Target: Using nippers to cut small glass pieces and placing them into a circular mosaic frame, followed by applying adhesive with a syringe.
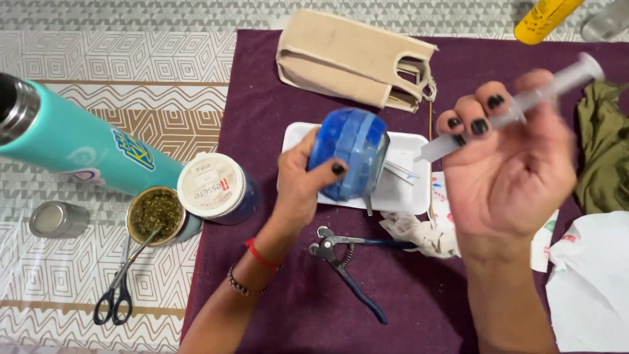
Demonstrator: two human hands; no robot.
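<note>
Hands [298, 187] [508, 174] grip faceted blue jar [350, 154], blurred, seemingly plastic syringe [517, 105].

Both hands were bare, without gloves or sleeves; the forearms were uncovered to the frame edge. The fingernails on the left hand [303, 187] and right hand [511, 174] carried black polish. The left wrist wore two items: a red cord bracelet [261, 255] and a dark beaded bracelet [241, 283].
</note>
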